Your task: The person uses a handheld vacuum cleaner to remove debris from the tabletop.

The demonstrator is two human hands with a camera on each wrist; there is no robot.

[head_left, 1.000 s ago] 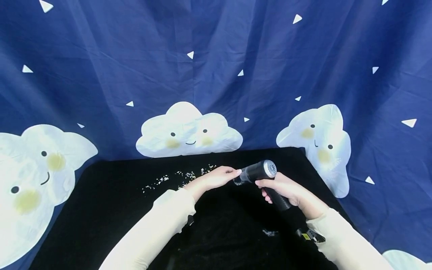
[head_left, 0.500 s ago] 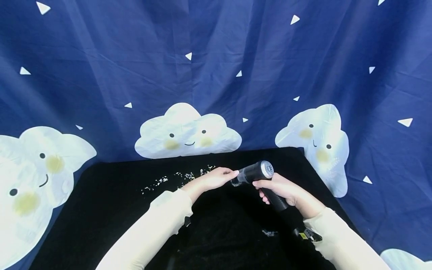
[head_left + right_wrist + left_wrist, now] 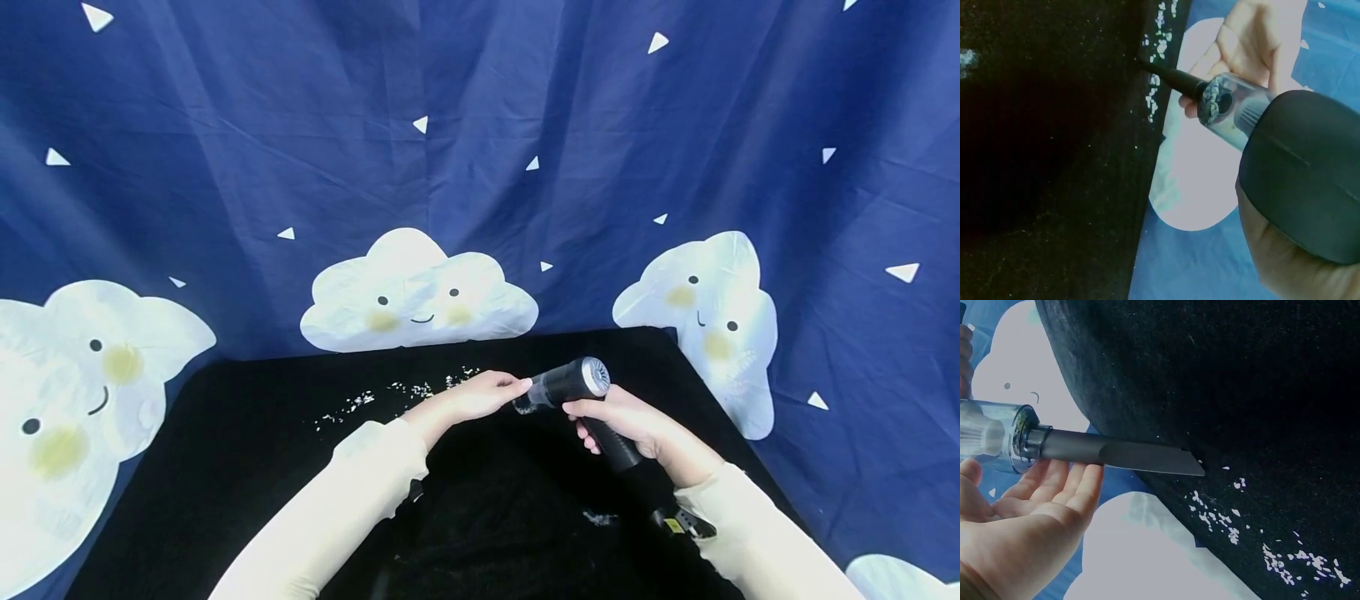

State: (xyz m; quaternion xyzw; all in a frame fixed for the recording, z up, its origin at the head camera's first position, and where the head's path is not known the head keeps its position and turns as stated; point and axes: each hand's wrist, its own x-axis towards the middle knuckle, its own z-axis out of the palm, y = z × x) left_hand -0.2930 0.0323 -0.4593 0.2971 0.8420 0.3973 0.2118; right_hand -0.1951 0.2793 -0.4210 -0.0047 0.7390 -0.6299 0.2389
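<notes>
Black table cover (image 3: 225,467); blue cloud-print backdrop (image 3: 300,125) behind; white scraps (image 3: 390,393) scattered.

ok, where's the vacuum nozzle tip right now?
In the left wrist view the nozzle tip sits at the black cloth edge, just short of the white crumbs. The left hand cups under its base; the right hand grips the vacuum handle.

left hand (image 3: 480,395): fingers straight, palm up | right hand (image 3: 637,421): fingers curled in a grip | forearms converge
</notes>
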